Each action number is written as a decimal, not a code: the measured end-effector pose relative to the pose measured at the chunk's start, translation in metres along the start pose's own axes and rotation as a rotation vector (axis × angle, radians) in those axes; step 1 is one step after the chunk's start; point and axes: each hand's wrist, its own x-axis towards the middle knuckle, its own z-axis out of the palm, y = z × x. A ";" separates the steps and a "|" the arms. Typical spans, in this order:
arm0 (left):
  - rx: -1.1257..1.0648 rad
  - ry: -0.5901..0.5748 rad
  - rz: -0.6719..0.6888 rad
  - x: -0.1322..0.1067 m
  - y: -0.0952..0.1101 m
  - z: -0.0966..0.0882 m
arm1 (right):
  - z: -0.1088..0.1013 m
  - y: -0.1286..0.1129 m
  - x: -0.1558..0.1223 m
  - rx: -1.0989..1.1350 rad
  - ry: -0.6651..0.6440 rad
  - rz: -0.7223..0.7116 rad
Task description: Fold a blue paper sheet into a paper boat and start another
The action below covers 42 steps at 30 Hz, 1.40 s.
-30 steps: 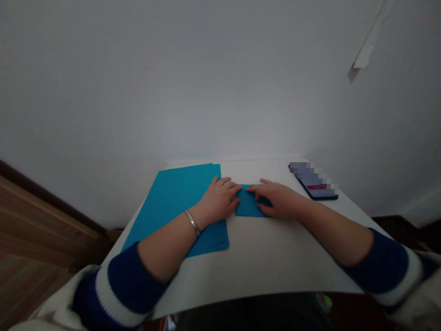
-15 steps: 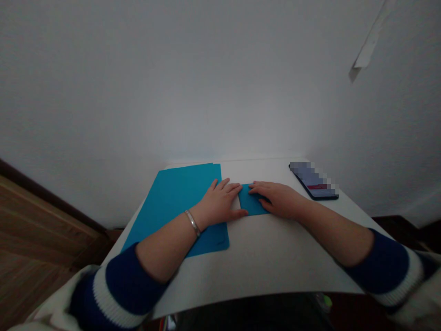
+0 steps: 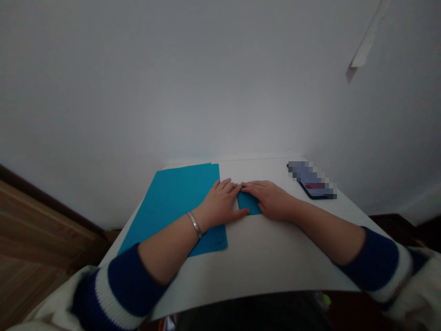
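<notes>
Blue paper (image 3: 248,203), folded small, lies flat at mid-table (image 3: 268,248). The left hand (image 3: 222,202) presses its 9 o'clock edge and the right hand (image 3: 270,198) covers its 3 o'clock side, fingers flat and spread, clasping nothing. I judge it light, thin, easily creased and slippery; I'd pinch a free corner. Spare blue sheets (image 3: 175,197) lie at 9 o'clock, a phone (image 3: 312,180) at 2.

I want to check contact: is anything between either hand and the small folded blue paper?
Nothing visible does. The left hand and the right hand both rest directly on the small blue paper. The big blue sheets lie to its left, the phone off right.
</notes>
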 end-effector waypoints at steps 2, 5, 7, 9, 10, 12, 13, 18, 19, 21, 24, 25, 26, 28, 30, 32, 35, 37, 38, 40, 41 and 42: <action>0.002 0.010 -0.004 0.001 -0.001 0.001 | -0.001 -0.002 0.001 -0.005 -0.004 0.005; 0.004 0.014 -0.006 0.002 -0.002 0.002 | -0.002 -0.005 0.001 -0.012 -0.005 0.024; 0.006 0.007 -0.006 0.002 -0.002 0.002 | -0.004 -0.007 0.001 -0.018 -0.007 0.040; 0.009 0.006 -0.015 0.002 -0.003 0.002 | -0.005 -0.010 0.001 -0.029 -0.021 0.061; 0.010 0.010 -0.022 0.002 -0.003 0.002 | -0.006 -0.011 0.001 -0.036 -0.029 0.076; 0.015 0.022 -0.039 0.002 -0.003 0.002 | -0.008 -0.013 0.001 -0.050 -0.042 0.108; 0.019 0.028 -0.047 0.002 -0.003 0.002 | -0.008 -0.013 0.001 -0.057 -0.047 0.120; 0.035 0.028 -0.048 0.001 -0.003 0.000 | -0.010 -0.012 0.000 -0.105 -0.052 0.186; 0.035 0.024 -0.045 0.000 -0.003 0.000 | -0.010 -0.012 0.000 -0.113 -0.050 0.202; 0.035 0.012 -0.045 0.000 -0.003 0.000 | -0.012 -0.012 0.000 -0.124 -0.054 0.229; 0.034 -0.002 -0.050 -0.001 -0.004 0.001 | -0.014 -0.014 0.000 -0.139 -0.076 0.245; 0.033 -0.005 -0.051 -0.001 -0.005 0.001 | -0.014 -0.014 0.000 -0.146 -0.080 0.251; 0.033 -0.006 -0.054 -0.001 -0.005 0.001 | -0.015 -0.014 0.000 -0.156 -0.080 0.260; 0.032 -0.012 -0.057 -0.001 -0.005 0.001 | -0.015 -0.015 0.000 -0.173 -0.079 0.283; 0.032 -0.016 -0.062 -0.001 -0.005 0.001 | -0.015 -0.015 0.000 -0.180 -0.082 0.292; 0.031 -0.021 -0.066 -0.002 -0.005 0.000 | -0.015 -0.014 0.000 -0.178 -0.085 0.292; 0.029 -0.021 -0.070 -0.002 -0.005 0.001 | -0.016 -0.014 0.000 -0.174 -0.090 0.299; 0.025 -0.013 -0.072 -0.002 -0.005 0.002 | -0.016 -0.014 0.000 -0.176 -0.097 0.300; 0.022 -0.007 -0.072 -0.002 -0.006 0.002 | -0.016 -0.014 0.000 -0.178 -0.099 0.300; 0.014 0.003 -0.070 -0.002 -0.006 0.003 | -0.016 -0.014 0.000 -0.189 -0.099 0.309; 0.011 0.006 -0.068 -0.003 -0.007 0.004 | -0.017 -0.014 0.000 -0.198 -0.099 0.318; 0.011 0.008 -0.067 -0.003 -0.007 0.004 | -0.017 -0.013 0.000 -0.210 -0.100 0.330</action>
